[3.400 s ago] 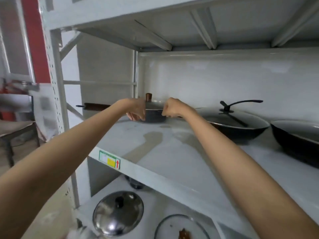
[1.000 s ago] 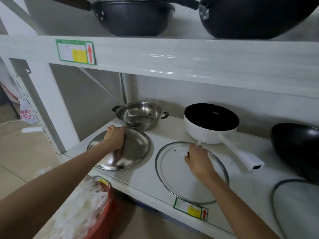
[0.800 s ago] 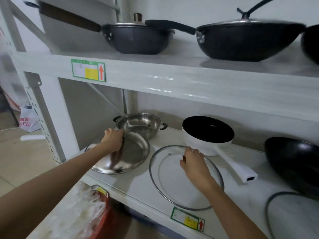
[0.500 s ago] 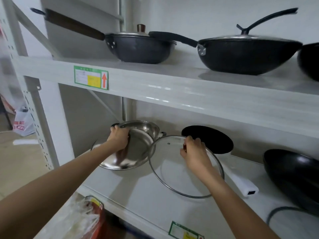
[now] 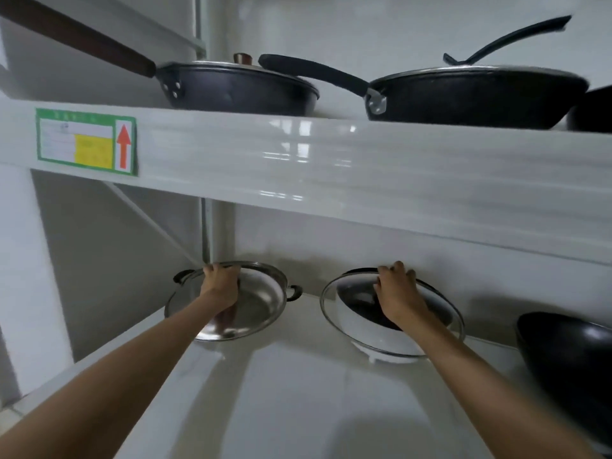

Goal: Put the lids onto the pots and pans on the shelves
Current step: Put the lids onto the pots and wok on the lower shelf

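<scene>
On the lower shelf (image 5: 298,392) my left hand (image 5: 220,286) grips the far rim of a steel lid (image 5: 258,306), which is tilted toward me over the steel pot (image 5: 294,290); most of that pot is hidden. My right hand (image 5: 397,298) holds a glass lid (image 5: 334,309) tilted over the white saucepan (image 5: 374,336) with a black inside. On the upper shelf (image 5: 331,160) stand two dark pans with lids on: one with a wooden handle (image 5: 238,91), one wider (image 5: 470,97).
A dark wok (image 5: 569,356) without a lid sits at the right of the lower shelf. Another dark pan (image 5: 592,111) shows at the upper shelf's right edge. The upper shelf's front beam hangs low over both hands. A white upright (image 5: 20,276) stands at left.
Both hands lifted their lids off the lower shelf and carried them back over the steel pot and the white saucepan. The camera moved closer and lower.
</scene>
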A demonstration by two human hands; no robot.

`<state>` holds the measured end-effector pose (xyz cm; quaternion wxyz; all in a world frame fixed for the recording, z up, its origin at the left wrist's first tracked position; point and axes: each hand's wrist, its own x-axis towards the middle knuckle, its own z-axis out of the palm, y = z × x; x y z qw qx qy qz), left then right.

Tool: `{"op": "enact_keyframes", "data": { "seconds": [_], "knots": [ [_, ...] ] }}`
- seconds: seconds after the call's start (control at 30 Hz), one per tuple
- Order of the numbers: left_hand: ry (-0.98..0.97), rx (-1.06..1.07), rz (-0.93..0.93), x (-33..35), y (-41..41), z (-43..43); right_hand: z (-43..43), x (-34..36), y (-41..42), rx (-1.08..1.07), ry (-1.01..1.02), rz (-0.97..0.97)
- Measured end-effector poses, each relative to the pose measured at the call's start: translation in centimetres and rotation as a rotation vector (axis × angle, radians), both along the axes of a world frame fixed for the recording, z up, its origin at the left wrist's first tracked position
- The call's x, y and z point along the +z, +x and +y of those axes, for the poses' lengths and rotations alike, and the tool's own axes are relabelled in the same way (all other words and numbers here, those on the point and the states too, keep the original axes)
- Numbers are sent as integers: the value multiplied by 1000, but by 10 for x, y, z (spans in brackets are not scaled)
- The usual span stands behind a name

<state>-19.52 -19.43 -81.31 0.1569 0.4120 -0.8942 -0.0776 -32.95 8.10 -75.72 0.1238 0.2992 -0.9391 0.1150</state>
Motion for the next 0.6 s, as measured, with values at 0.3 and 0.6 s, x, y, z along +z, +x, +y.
{"op": "enact_keyframes", "data": {
  "seconds": [0.3, 0.6],
  "knots": [
    [-60, -26, 133, -23, -34, -37, -23, -30, -37, -57, -18, 25],
    [-64, 28, 217, -28, -65, -50, -25, -27, -74, -78, 39, 76]
  ]
}}
